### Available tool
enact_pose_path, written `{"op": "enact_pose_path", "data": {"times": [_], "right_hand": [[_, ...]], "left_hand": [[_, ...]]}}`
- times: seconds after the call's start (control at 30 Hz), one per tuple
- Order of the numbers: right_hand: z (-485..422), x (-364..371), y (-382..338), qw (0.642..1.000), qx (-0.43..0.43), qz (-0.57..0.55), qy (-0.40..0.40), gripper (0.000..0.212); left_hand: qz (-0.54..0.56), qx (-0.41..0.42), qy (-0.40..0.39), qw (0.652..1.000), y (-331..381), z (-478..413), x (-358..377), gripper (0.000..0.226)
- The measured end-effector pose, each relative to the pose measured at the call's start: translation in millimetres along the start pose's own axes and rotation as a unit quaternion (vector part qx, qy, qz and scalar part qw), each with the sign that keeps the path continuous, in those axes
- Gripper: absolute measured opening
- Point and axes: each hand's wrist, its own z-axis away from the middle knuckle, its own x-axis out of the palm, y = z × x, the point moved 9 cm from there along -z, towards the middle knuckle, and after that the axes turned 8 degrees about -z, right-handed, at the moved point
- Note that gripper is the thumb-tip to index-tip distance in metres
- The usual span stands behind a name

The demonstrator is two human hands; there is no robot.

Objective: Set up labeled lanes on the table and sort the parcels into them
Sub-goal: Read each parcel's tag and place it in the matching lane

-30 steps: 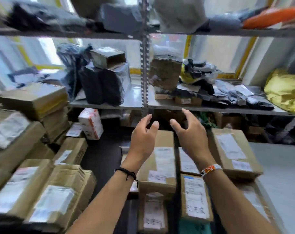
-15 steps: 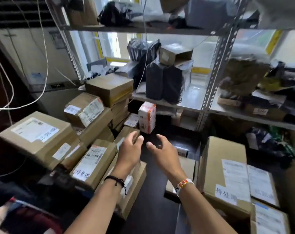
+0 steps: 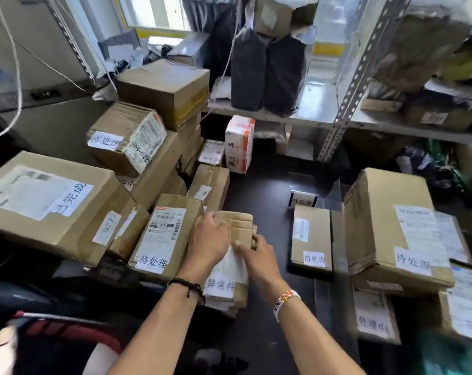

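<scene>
the flat cardboard parcel [image 3: 236, 255] with the handwritten 异常件 slip lies at six o'clock on the dark table [image 3: 264, 185]. left hand [image 3: 208, 242] grasps its top, right hand [image 3: 256, 253] pinches its right edge. it looks light and stiff; best held by both long edges. neighbouring boxes at nine o'clock [image 3: 162, 234] sit touching it.
</scene>
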Motion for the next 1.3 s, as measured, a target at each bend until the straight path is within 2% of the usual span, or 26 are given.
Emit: {"op": "enact_pose_path", "data": {"times": [0.17, 0.33, 0.4, 0.47, 0.6, 0.73, 0.83, 0.93, 1.03, 1.17, 1.3], "right_hand": [[34, -26, -47, 0.981, -0.003, -0.189, 0.039, 0.030], [56, -69, -125, 0.956, -0.119, -0.259, 0.071, 0.038], [65, -86, -156, 0.945, -0.171, -0.265, 0.089, 0.042], [77, -98, -185, 0.937, -0.216, -0.260, 0.091, 0.047], [97, -117, -224, 0.923, -0.274, -0.255, 0.086, 0.045], [116, -127, -244, 0.916, -0.309, -0.244, 0.075, 0.051], [130, -131, -250, 0.914, -0.332, -0.227, 0.058, 0.042], [142, -138, -251, 0.907, -0.346, -0.231, 0.068, 0.042], [152, -143, -250, 0.904, -0.352, -0.232, 0.071, 0.039], [165, -154, -247, 0.903, -0.354, -0.232, 0.077, 0.040], [183, -181, -238, 0.897, -0.355, -0.238, 0.110, 0.036]], "left_hand": [[0.151, 0.045, -0.042, 0.987, 17, 4, -6, 0.041], [0.253, 0.129, -0.080, 0.956, 64, 5, -25, 0.053], [0.282, 0.129, -0.137, 0.941, 78, 11, -22, 0.067], [0.307, 0.156, -0.189, 0.920, 98, 21, -17, 0.068], [0.366, 0.221, -0.149, 0.892, 144, 37, -36, 0.040], [0.402, 0.261, -0.112, 0.870, 171, 53, -54, 0.036], [0.405, 0.292, -0.101, 0.861, 183, 61, -61, 0.030], [0.397, 0.319, -0.095, 0.855, 193, 73, -63, 0.021], [0.392, 0.328, -0.092, 0.855, 198, 83, -62, 0.024], [0.395, 0.331, -0.120, 0.849, 206, 96, -52, 0.055], [0.384, 0.340, -0.148, 0.846, 219, 111, -26, 0.042]]}}
